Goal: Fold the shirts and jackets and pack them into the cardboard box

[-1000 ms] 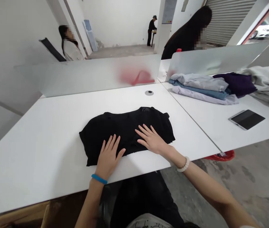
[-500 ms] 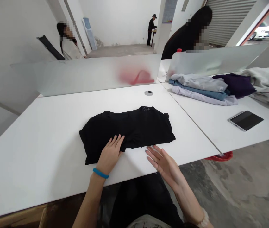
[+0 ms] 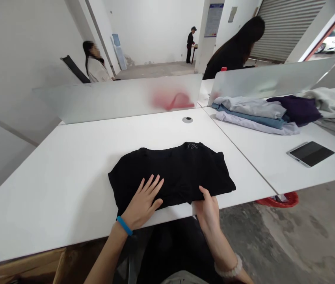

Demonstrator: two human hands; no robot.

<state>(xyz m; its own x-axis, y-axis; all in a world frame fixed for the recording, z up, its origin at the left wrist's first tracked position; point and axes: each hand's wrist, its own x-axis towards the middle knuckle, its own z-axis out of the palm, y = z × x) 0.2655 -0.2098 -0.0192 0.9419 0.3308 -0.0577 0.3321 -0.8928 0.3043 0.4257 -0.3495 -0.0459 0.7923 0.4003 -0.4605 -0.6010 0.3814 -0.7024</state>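
A folded black garment [image 3: 182, 169] lies on the white table [image 3: 67, 169] near its front edge. My left hand [image 3: 144, 203], with a blue band on the wrist, rests flat and open on the garment's near left part. My right hand [image 3: 207, 211], a white bead bracelet on its wrist, is at the garment's near edge. Its thumb lies on top of the cloth and its fingers curl under, pinching the edge.
A frosted divider [image 3: 117, 98] runs along the table's back. On the adjoining table at the right are a stack of folded clothes [image 3: 253, 112], a purple garment [image 3: 300, 108], a tablet [image 3: 311, 154] and pale cloth [image 3: 333, 102]. A red basin [image 3: 285, 199] sits below. Three people stand beyond.
My right hand left the top of the garment, drew back off the table edge, then came in to pinch the near edge. My left hand stayed flat on the cloth.
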